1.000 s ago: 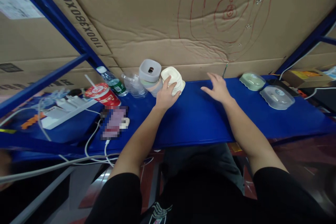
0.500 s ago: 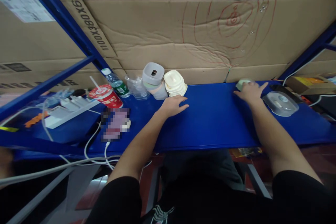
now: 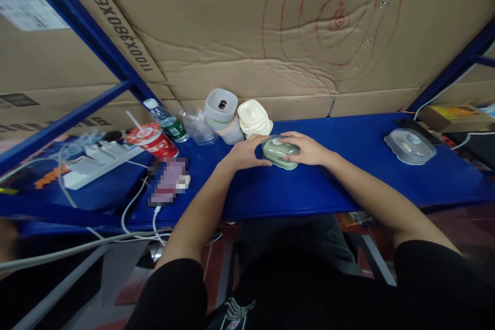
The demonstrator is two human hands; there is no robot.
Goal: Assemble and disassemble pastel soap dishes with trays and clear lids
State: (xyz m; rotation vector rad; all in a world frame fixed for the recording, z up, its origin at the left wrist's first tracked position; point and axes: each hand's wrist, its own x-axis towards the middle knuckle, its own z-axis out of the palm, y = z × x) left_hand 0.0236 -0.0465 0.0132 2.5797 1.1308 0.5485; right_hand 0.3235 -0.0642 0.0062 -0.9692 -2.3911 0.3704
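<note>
A green oval food container with a clear lid (image 3: 279, 150) rests near the middle of the blue tabletop. From the right side, my right hand (image 3: 307, 149) grips it, its fingers over the far edge and its thumb on top. My left hand (image 3: 246, 153) is curved around the left end, with fingertips at the far rim and thumb along the near edge. Just behind my left hand stand stacked cream lids or dishes (image 3: 253, 115). Next to them is a stack of grey and pale containers (image 3: 221, 105).
Clear plastic covers (image 3: 199, 126), a water bottle (image 3: 170, 122) and a red cup with a straw (image 3: 157, 142) line the left. A power strip (image 3: 98, 165), cables and a blurred-out item lie beyond. At right sits a clear lid (image 3: 412, 147). Cardboard (image 3: 216, 31) walls the back.
My right hand has come from the far right to the centre, bringing the green container. My left hand has moved slightly and now curves around its left end.
</note>
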